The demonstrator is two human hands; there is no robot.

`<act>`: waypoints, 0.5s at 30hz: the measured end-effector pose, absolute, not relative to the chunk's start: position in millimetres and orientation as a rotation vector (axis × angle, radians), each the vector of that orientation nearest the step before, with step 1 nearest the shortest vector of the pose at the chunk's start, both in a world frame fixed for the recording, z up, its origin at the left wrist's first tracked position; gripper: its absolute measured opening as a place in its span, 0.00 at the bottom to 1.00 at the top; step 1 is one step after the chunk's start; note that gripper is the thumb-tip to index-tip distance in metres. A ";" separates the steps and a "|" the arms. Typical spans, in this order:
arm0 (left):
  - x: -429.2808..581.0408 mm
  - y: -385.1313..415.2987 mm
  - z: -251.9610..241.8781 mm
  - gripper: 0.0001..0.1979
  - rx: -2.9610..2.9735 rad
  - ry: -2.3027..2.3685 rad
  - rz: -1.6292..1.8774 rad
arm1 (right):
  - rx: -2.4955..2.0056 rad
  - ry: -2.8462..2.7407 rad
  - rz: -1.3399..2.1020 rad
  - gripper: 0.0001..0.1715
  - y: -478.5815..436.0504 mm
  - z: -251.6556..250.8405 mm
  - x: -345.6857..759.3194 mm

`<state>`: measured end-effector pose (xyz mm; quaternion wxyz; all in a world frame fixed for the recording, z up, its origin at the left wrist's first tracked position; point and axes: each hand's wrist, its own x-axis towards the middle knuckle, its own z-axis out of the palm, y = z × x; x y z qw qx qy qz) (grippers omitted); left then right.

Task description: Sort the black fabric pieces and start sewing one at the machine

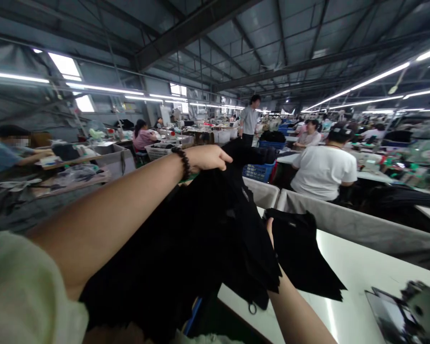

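A large bundle of black cloth (200, 229) hangs in front of me, its layered corners jagged at the lower right. My left hand (210, 158), with a dark beaded bracelet at the wrist, is closed on the bundle's upper edge. Lower and to the right, my right hand (270, 231) is mostly covered by the bundle. Only its thumb shows, upright against the cloth, so its grip is partly hidden. Just right of that thumb, a smaller stack of black cloth pieces (304, 253) lies on the white tabletop (347, 267), bearing a small pale label.
Scissors, or a similar tool with a ring handle (252, 308), show at the table edge below the cloth. A sewing machine part (424, 306) stands at lower right. Grey fabric bins (344, 220) line the table's far side. A blue crate (260, 171) and several people are beyond.
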<state>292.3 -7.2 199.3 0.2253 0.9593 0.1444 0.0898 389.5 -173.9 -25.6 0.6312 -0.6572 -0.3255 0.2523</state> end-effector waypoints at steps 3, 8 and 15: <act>295.5 -14.3 182.2 0.24 2.586 0.393 0.145 | -1.385 -0.569 0.744 0.36 -207.7 -24.0 400.9; 314.9 -36.7 141.8 0.24 2.536 0.335 0.006 | -1.247 -0.358 1.061 0.25 -265.4 -33.3 427.4; 383.7 -70.4 67.5 0.30 2.380 0.266 -0.133 | -1.228 -0.114 1.163 0.12 -324.9 -43.9 500.9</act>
